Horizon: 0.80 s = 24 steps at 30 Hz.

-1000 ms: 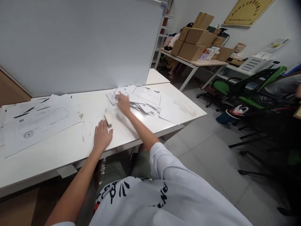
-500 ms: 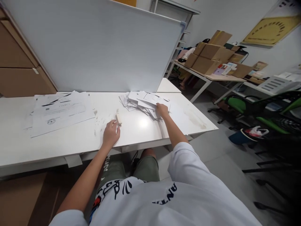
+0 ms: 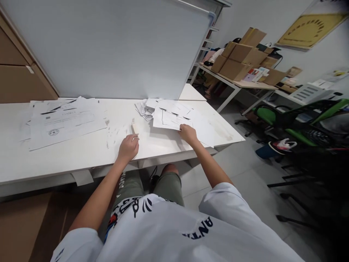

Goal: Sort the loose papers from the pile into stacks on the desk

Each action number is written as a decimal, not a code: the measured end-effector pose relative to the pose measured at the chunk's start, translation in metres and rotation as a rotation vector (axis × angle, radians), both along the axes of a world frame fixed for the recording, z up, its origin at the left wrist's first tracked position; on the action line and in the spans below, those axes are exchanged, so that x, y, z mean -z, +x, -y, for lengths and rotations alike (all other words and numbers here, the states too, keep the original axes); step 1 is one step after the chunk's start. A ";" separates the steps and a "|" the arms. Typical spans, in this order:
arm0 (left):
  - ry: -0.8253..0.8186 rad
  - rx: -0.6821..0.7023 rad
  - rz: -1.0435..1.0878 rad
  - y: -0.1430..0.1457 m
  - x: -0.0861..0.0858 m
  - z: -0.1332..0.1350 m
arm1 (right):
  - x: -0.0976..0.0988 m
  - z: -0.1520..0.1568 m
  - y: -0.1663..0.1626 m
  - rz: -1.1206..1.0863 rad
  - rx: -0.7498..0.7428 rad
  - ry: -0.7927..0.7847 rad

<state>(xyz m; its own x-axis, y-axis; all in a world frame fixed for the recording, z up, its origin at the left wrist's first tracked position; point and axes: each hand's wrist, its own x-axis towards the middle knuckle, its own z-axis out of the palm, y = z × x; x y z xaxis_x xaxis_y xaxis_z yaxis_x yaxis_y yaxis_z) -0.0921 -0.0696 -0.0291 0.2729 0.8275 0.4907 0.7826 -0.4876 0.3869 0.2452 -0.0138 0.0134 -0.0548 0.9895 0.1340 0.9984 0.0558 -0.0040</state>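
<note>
My right hand (image 3: 188,134) pinches the near edge of a printed sheet of paper (image 3: 171,118), which is lifted at the front over the table. Behind and left of that sheet lies a loose pile of papers (image 3: 144,111). My left hand (image 3: 128,147) rests by the table's front edge, its fingers curled over the near end of a small cream stapler (image 3: 135,127). The stapler's far end shows beyond the fingertips; the near end is hidden. Farther left, a spread stack of printed sheets (image 3: 68,123), one with a round stamp, lies flat.
A large whiteboard (image 3: 117,47) stands along the back of the white table (image 3: 109,158). Cardboard boxes (image 3: 16,83) stand at the left. On the right are green chairs (image 3: 265,114), a bin (image 3: 268,150) and another table (image 3: 231,82) with boxes.
My right hand has drawn the top sheet off the pile, toward me, and its front edge is raised. My left fingers have moved over the near end of the stapler. The view has shifted slightly.
</note>
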 end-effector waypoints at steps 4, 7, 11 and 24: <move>-0.163 0.024 0.370 0.020 0.002 0.010 | 0.008 0.038 0.005 0.008 -0.064 -0.003; -0.590 0.012 0.962 0.055 0.003 0.022 | 0.018 0.076 0.008 0.024 -0.107 0.114; -0.986 0.190 1.289 0.096 0.001 0.027 | 0.034 0.124 0.007 -0.042 -0.207 0.231; -0.095 -0.124 -0.010 0.115 -0.002 -0.095 | 0.067 0.223 0.029 -0.533 0.167 0.421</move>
<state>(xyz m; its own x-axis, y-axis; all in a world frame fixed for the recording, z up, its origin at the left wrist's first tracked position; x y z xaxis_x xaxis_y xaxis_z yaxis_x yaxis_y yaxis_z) 0.0227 0.0259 -0.0272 0.1706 0.8976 0.4064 0.8388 -0.3487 0.4182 0.2745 -0.2365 -0.0535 0.2739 0.8366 0.4743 0.8615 0.0058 -0.5077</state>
